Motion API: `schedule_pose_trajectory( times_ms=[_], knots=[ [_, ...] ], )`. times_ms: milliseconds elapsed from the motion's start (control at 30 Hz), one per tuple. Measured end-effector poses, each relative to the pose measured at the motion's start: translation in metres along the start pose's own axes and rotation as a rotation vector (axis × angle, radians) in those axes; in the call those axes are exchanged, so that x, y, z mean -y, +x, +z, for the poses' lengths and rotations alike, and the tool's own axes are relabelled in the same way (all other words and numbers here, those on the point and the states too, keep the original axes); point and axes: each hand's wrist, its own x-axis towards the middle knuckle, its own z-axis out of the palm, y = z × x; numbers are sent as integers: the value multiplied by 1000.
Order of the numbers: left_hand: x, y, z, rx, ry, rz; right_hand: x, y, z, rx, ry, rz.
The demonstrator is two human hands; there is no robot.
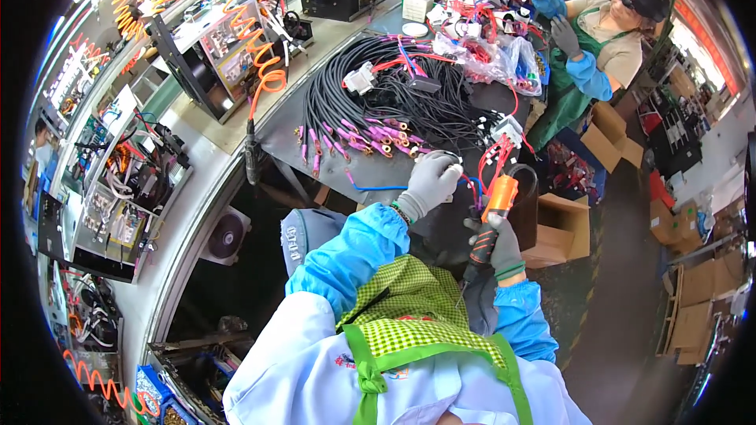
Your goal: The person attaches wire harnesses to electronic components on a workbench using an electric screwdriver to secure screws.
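My right hand [504, 245], in a grey glove, is wrapped round an orange and black power screwdriver [502, 195]. Its thin bit points down over my lap. My left hand [429, 182], gloved too, is closed at the front edge of the dark table [287, 132]; a small white piece shows at its fingertips, too hidden to name. A blue wire [378, 187] runs out to the left of that hand. Just beyond lie black cables [354, 83] with purple-sleeved ring terminals [378, 138]. Red wires with a white connector [504, 134] hang beside the screwdriver.
Bagged wire harnesses [504, 55] are heaped at the back of the table. A co-worker [598, 47] in a green apron sits at the far right. Open cardboard boxes [561, 228] stand at right. On the left runs a conveyor line [213, 130] with part-built units and a hanging coiled orange hose [250, 31].
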Motion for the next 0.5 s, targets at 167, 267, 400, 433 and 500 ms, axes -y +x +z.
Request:
schedule_pose_trajectory(
  times_ms=[167,267,400,433,500],
  knots=[
    [18,-4,6,64,-198,-208,-3,1,4,-49,18,10],
    [21,-3,12,16,33,21,4,-6,10,-51,83,-40],
    [15,7,6,125,-530,-281,7,-3,14,-6,17,-11],
    [11,4,2,144,-824,-523,4,-3,18,-21,58,-46],
    [10,-3,1,166,-770,-458,4,0,17,-21,68,-44]
  ],
)
